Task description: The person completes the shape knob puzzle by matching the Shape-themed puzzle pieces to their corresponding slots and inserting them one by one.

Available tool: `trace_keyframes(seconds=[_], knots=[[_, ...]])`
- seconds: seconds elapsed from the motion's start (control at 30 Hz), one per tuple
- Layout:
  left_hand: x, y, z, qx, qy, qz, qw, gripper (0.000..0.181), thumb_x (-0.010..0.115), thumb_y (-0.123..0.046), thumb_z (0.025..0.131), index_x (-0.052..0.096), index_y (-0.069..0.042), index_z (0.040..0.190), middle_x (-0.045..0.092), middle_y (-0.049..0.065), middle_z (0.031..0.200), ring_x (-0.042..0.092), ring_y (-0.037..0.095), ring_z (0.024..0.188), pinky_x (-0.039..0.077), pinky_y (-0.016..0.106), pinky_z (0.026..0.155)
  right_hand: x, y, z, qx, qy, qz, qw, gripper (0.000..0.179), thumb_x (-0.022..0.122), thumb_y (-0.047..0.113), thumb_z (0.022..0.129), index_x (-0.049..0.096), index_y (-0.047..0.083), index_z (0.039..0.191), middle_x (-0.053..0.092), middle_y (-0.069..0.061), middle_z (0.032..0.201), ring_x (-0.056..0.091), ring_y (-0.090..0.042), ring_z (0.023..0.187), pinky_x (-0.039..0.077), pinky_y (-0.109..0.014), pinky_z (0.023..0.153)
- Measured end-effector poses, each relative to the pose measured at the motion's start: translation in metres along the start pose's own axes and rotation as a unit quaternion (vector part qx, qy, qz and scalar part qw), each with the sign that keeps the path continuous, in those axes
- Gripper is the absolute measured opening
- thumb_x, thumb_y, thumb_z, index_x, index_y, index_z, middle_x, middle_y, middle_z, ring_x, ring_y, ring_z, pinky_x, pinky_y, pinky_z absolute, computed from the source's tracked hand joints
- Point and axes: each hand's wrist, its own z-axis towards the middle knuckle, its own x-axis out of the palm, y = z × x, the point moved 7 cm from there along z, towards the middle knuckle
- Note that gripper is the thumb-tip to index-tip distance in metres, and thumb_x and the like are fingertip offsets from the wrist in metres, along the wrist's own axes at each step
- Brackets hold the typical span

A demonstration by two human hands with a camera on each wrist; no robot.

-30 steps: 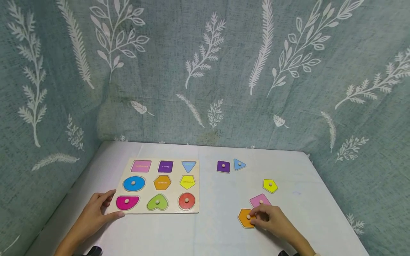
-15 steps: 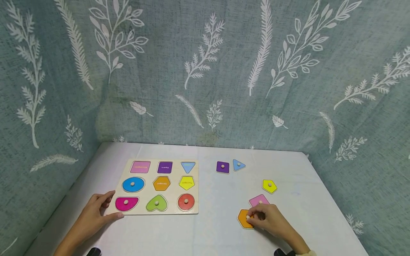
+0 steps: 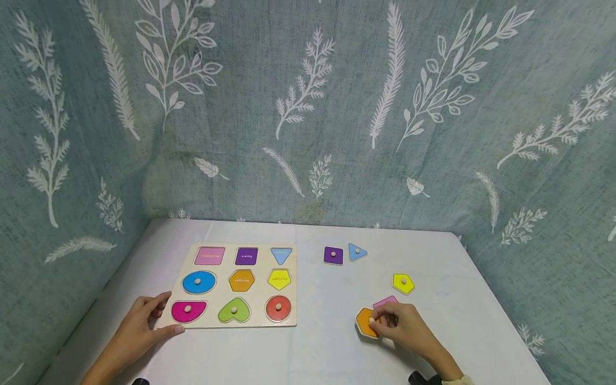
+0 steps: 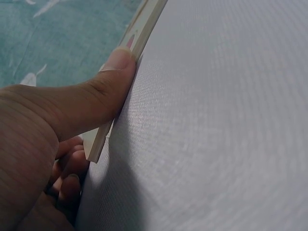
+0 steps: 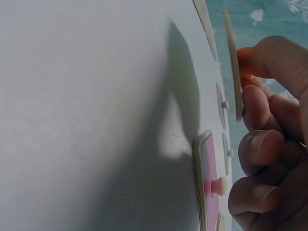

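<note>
Left hand (image 3: 137,330) gripping board (image 3: 212,311); right hand (image 3: 403,326) pinching orange hexagon (image 3: 363,321); pink piece (image 3: 385,300) lying near, at its one o'clock.

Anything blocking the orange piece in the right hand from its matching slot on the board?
Nothing visible blocks it: between the orange piece, raised in the right hand, and the board lies only white cloth. The matching slot is unfilled; the red circle sits near the path.
</note>
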Motion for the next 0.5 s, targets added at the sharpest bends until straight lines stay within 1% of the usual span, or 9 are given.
trace_keyframes(seconds=[0.17, 0.23, 0.37, 0.5], knots=[[0.002, 0.003, 0.001, -0.021, 0.008, 0.000, 0.9997, 0.108, 0.092, -0.045, 0.073, 0.041, 0.013, 0.147, 0.046, 0.018, 0.111, 0.049, 0.030, 0.098, 0.054, 0.032, 0.079, -0.001, -0.002, 0.003, 0.007, -0.015, -0.008, 0.9998, 0.013, 0.085, 0.024, 0.086, 0.072, 0.022, 0.088, 0.056, 0.013, 0.073, 0.049, -0.002, 0.062, 0.042, -0.020, 0.053], [0.003, 0.003, 0.001, -0.025, 0.008, -0.002, 0.9997, 0.109, 0.093, -0.046, 0.072, 0.041, 0.013, 0.148, 0.046, 0.018, 0.111, 0.049, 0.030, 0.098, 0.055, 0.035, 0.080, -0.001, -0.003, 0.004, 0.013, -0.018, -0.007, 0.9997, 0.013, 0.085, 0.025, 0.086, 0.072, 0.023, 0.088, 0.056, 0.012, 0.073, 0.049, -0.003, 0.062, 0.041, -0.020, 0.053], [0.002, 0.003, 0.002, -0.022, 0.005, -0.004, 0.9997, 0.109, 0.093, -0.046, 0.072, 0.042, 0.012, 0.148, 0.046, 0.017, 0.111, 0.049, 0.030, 0.097, 0.055, 0.032, 0.079, -0.001, -0.003, 0.008, 0.021, -0.019, 0.001, 0.9996, 0.013, 0.085, 0.027, 0.087, 0.073, 0.023, 0.089, 0.056, 0.011, 0.073, 0.050, -0.004, 0.063, 0.041, -0.020, 0.054], [0.002, 0.002, 0.000, -0.009, 0.001, 0.000, 1.0000, 0.106, 0.092, -0.045, 0.073, 0.043, 0.012, 0.147, 0.046, 0.017, 0.111, 0.050, 0.030, 0.097, 0.053, 0.027, 0.075, -0.001, -0.001, 0.012, 0.018, -0.016, 0.007, 0.9997, 0.014, 0.085, 0.028, 0.087, 0.073, 0.023, 0.090, 0.057, 0.011, 0.072, 0.050, -0.004, 0.063, 0.042, -0.020, 0.054]])
